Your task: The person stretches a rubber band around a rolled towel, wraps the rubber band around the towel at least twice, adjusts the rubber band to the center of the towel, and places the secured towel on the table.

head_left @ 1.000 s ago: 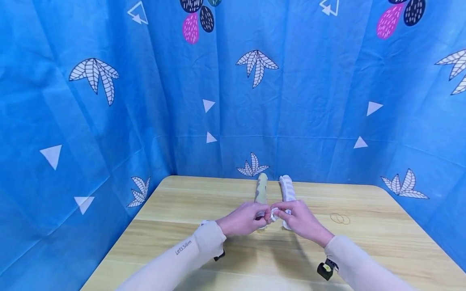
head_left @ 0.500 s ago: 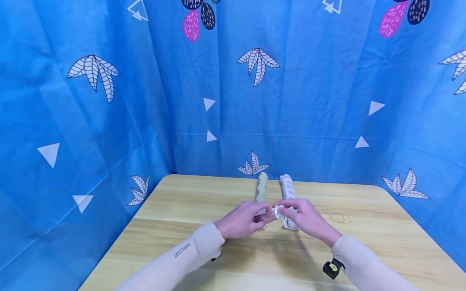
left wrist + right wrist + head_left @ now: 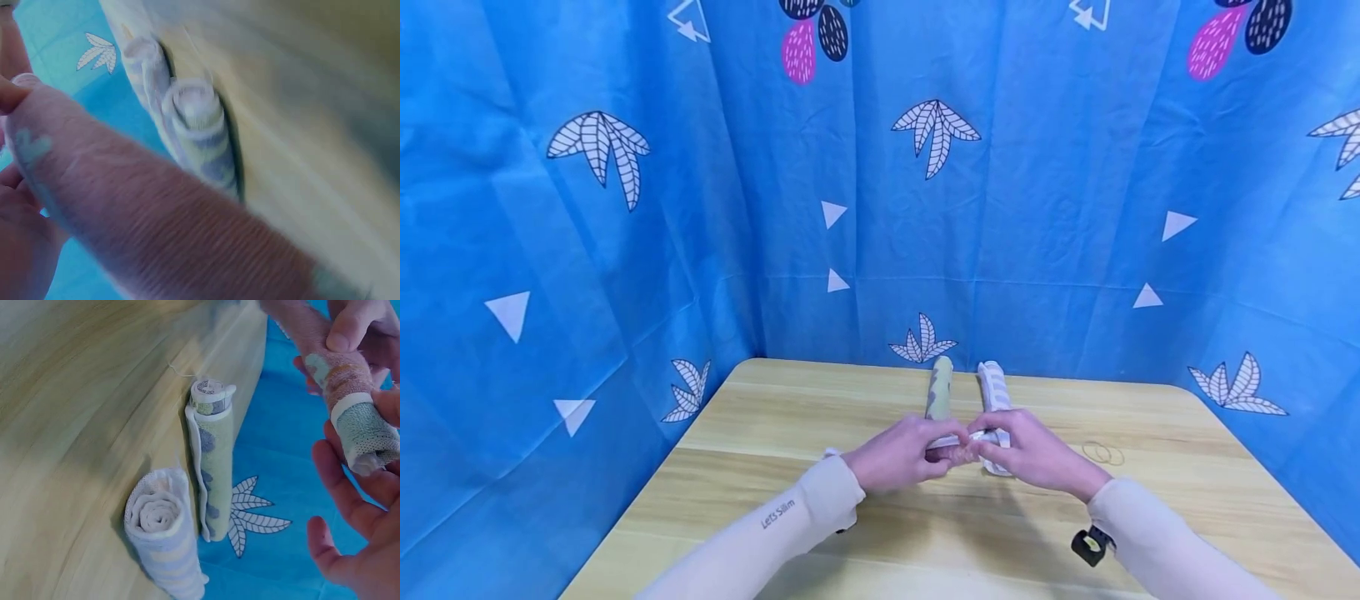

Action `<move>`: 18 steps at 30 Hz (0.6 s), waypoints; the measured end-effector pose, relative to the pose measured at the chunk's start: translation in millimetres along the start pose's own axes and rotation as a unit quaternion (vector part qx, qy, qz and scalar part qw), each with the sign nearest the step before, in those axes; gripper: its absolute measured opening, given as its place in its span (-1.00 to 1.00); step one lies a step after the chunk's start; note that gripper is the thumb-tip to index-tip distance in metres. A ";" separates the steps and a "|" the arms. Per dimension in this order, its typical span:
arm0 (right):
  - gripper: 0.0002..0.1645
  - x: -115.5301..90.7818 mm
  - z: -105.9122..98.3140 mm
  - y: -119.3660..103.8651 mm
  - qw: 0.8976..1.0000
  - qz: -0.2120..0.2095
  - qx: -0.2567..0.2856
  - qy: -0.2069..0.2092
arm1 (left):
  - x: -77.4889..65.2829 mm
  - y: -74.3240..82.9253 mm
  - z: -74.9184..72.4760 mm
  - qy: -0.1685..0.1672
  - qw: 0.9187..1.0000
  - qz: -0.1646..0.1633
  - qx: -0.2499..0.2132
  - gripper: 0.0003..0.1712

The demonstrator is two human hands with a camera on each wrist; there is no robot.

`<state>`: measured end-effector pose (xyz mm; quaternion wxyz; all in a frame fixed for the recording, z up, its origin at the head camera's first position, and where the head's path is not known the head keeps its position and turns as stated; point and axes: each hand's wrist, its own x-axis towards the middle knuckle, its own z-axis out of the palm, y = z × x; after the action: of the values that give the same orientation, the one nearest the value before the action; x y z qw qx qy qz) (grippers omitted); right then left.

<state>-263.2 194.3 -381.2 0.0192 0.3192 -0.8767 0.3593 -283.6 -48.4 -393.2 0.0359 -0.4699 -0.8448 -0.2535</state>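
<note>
A rolled towel [image 3: 156, 187], pinkish brown with a pale green, white-edged end, is held between both hands above the table. My left hand [image 3: 906, 454] grips its body, the thumb [image 3: 344, 337] lying on the cloth. At the green end, the fingers of my right hand [image 3: 1037, 454] curl about the roll, with the lower fingers spread below it in the right wrist view. A brownish rubber band [image 3: 345, 374] circles the roll between the hands. Beyond them lie a green rolled towel [image 3: 939, 390] with grey spots and a purple-and-white striped rolled towel [image 3: 994, 387].
Two thin rubber bands [image 3: 1102, 452] lie on the wooden table [image 3: 775, 417], right of the right hand. A blue patterned curtain [image 3: 1037, 208] stands along the table's back and sides.
The right hand has shifted slightly to the right along the roll's end, away from the left hand's wrist. The left hand stays on the roll, and the two towels on the table have not moved.
</note>
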 end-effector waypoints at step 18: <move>-0.85 2.8 2.6 3.4 0.999 -0.044 -0.011 0.020 | -0.9 0.1 6.2 0.045 0.972 0.110 0.204 -0.81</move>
<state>-266.9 192.9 -384.6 0.0560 0.3496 -0.8655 0.3544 -281.9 -46.3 -398.8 0.1965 -0.5306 -0.8195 -0.0912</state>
